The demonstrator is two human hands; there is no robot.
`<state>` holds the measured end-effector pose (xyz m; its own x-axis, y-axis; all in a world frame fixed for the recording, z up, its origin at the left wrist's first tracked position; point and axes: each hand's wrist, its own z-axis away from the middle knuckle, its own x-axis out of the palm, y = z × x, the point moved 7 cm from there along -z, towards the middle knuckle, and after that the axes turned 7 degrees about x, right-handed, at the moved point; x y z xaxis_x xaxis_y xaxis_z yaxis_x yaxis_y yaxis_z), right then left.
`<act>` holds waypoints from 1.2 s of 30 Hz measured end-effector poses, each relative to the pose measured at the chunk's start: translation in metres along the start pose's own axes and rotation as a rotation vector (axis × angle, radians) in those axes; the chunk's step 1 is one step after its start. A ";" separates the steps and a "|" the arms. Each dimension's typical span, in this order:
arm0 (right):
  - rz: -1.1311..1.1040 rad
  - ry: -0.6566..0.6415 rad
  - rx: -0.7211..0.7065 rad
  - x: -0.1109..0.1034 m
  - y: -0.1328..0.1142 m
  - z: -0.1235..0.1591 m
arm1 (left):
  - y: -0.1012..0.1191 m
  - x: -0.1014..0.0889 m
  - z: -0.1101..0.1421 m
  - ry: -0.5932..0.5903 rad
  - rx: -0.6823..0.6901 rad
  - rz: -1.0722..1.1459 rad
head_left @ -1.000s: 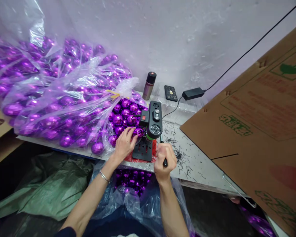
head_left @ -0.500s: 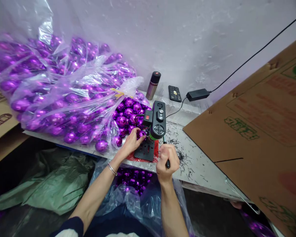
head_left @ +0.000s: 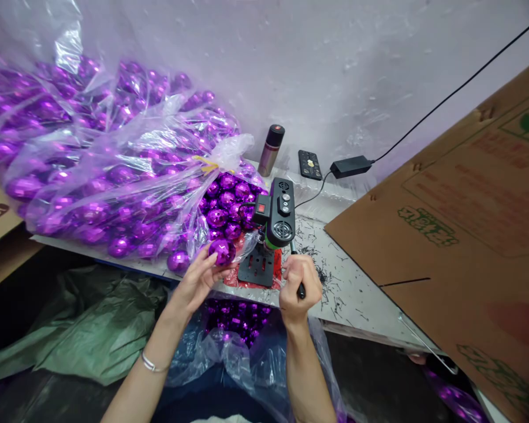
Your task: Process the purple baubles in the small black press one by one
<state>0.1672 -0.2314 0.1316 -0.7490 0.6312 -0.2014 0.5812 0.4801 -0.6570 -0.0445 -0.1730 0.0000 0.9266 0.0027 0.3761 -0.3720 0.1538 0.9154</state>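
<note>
The left hand [head_left: 205, 275], loosely curled, holds a purple ball [head_left: 223, 252] at its fingertips, now drawn back from the black machine [head_left: 282, 212], whose handle [head_left: 301, 288] the right hand [head_left: 300, 286] still grips tightly.

The right hand's [head_left: 300, 283] grip hides the middle of the handle [head_left: 301, 290]. Right of that grip, the carton [head_left: 449, 247] runs out of view, its red print blurred; beyond the left hand [head_left: 199, 278], the clear bag [head_left: 101, 170] is cut off.
</note>
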 end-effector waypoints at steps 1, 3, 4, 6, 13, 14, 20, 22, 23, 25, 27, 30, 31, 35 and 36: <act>-0.001 0.001 0.007 0.000 0.000 -0.001 | -0.006 0.005 0.006 -0.029 -0.045 0.067; 0.000 0.002 0.016 -0.001 -0.002 -0.005 | -0.018 0.016 0.012 -0.054 -0.127 0.162; 0.002 0.002 0.017 -0.001 -0.003 -0.007 | -0.024 0.021 0.013 -0.056 -0.151 0.190; -0.004 -0.004 0.015 -0.001 -0.006 -0.012 | -0.034 0.029 0.010 -0.032 -0.156 0.225; -0.002 -0.019 0.024 -0.001 -0.010 -0.019 | -0.063 0.035 -0.017 0.074 0.027 0.003; 0.003 -0.018 0.019 -0.001 -0.010 -0.018 | -0.064 0.037 -0.022 0.067 0.080 -0.075; 0.020 -0.040 0.005 -0.002 -0.007 -0.012 | -0.053 0.053 -0.035 -0.008 0.404 -0.560; 0.020 -0.042 -0.001 -0.002 -0.007 -0.012 | -0.048 0.058 -0.034 -0.054 0.484 -0.691; 0.017 -0.045 -0.007 -0.002 -0.007 -0.012 | -0.046 0.060 -0.033 -0.082 0.516 -0.738; 0.007 -0.053 -0.020 -0.002 -0.008 -0.012 | -0.043 0.062 -0.032 -0.137 0.568 -0.798; -0.001 -0.060 -0.027 -0.002 -0.008 -0.012 | -0.042 0.063 -0.032 -0.179 0.601 -0.830; -0.002 -0.065 -0.022 -0.002 -0.007 -0.009 | -0.045 0.065 -0.035 -0.220 0.615 -0.862; -0.002 -0.067 -0.020 -0.002 -0.007 -0.009 | -0.048 0.065 -0.037 -0.226 0.611 -0.871; 0.006 -0.070 -0.019 -0.003 -0.007 -0.008 | -0.059 0.065 -0.043 -0.225 0.572 -0.880; 0.011 -0.068 -0.021 -0.003 -0.007 -0.008 | -0.061 0.065 -0.044 -0.226 0.573 -0.875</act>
<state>0.1675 -0.2318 0.1424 -0.7616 0.5945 -0.2578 0.5958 0.4860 -0.6394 0.0412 -0.1392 -0.0377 0.8738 -0.0757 -0.4803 0.3924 -0.4737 0.7884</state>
